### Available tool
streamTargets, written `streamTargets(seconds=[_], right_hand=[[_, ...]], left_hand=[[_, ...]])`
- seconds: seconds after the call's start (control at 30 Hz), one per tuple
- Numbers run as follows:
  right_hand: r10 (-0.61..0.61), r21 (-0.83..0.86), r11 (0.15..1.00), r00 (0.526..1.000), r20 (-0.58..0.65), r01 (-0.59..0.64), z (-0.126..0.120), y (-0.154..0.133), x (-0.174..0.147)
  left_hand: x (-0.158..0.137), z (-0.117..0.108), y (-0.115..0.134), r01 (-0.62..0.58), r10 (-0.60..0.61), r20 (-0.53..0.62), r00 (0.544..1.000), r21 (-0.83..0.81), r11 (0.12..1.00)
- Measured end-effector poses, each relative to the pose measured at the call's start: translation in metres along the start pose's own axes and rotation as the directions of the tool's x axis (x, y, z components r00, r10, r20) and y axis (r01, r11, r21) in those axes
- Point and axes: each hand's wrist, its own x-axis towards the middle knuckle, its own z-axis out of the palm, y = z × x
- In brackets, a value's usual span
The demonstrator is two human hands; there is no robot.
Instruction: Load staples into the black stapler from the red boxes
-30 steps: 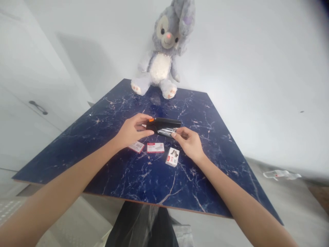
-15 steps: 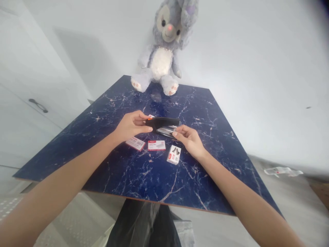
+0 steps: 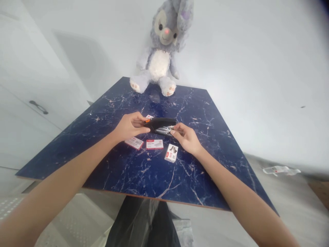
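Note:
Over the middle of the table, my left hand [image 3: 132, 126] is closed on the left end of a black stapler [image 3: 164, 121] that has an orange part at that end. The stapler is partly open, with silver metal showing below its black cover. My right hand [image 3: 187, 138] pinches the metal part at the other end, and the fingertips hide that end. Just below, two flat red-and-white boxes lie on the table, a left box [image 3: 134, 143] and a middle box [image 3: 154, 144]. A small white box [image 3: 171, 153] with a black picture stands near my right hand.
The dark blue marbled table [image 3: 144, 178] has its front edge close to my legs. A large grey plush toy [image 3: 159, 65] sits at its back, against the wall. Behind the stapler, a white item [image 3: 149, 117] is partly hidden. Clear plastic packaging [image 3: 281, 170] lies right of the table.
The gap between the stapler's black cover and its metal part looks narrower. Both hands keep their hold. The whole view has shifted slightly.

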Motion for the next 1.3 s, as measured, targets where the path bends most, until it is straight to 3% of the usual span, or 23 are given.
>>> streamTargets(seconds=[0.1,0.17,0.23,0.37,0.47,0.6,0.7,0.83,1.17,1.3], right_hand=[[-0.146,-0.344,0.927,0.989,0.026,0.146,-0.003,0.007,0.003],[-0.204,-0.449,0.869,0.977,0.058,0.208,-0.004,0.01,0.005],[-0.211,-0.487,0.845,0.975,0.074,0.219,-0.005,0.011,0.005],[-0.19,-0.51,0.837,0.979,0.074,0.201,-0.004,0.011,0.005],[-0.181,-0.502,0.845,0.982,0.056,0.185,-0.003,0.012,0.005],[-0.175,-0.496,0.85,0.983,0.059,0.181,-0.003,0.013,0.007],[-0.146,-0.514,0.842,0.987,0.074,0.163,-0.007,0.013,0.009],[-0.139,-0.497,0.847,0.981,0.137,0.19,-0.012,0.012,0.012],[-0.156,-0.495,0.841,0.973,0.168,0.22,-0.01,0.008,0.004],[-0.131,-0.48,0.851,0.972,0.196,0.212,-0.026,0.01,0.0]], left_hand=[[0.002,0.0,-0.008,-0.062,0.038,0.106,0.994,0.231,0.971],[0.001,0.001,-0.012,-0.075,0.035,0.13,0.991,0.315,0.946],[0.001,0.001,-0.014,-0.033,-0.005,0.131,0.991,0.285,0.958],[0.004,-0.001,-0.017,0.061,-0.082,0.173,0.981,0.124,0.99],[0.011,-0.006,-0.02,0.147,-0.165,0.206,0.964,0.101,0.984],[0.021,-0.012,-0.023,0.36,-0.335,0.298,0.894,-0.033,0.932],[0.027,-0.013,-0.021,0.451,-0.378,0.365,0.851,-0.137,0.882],[0.029,-0.014,-0.018,0.472,-0.391,0.386,0.836,-0.139,0.871],[0.025,-0.014,-0.012,0.442,-0.404,0.31,0.861,-0.06,0.895],[0.025,-0.013,-0.013,0.448,-0.412,0.294,0.863,-0.067,0.891]])
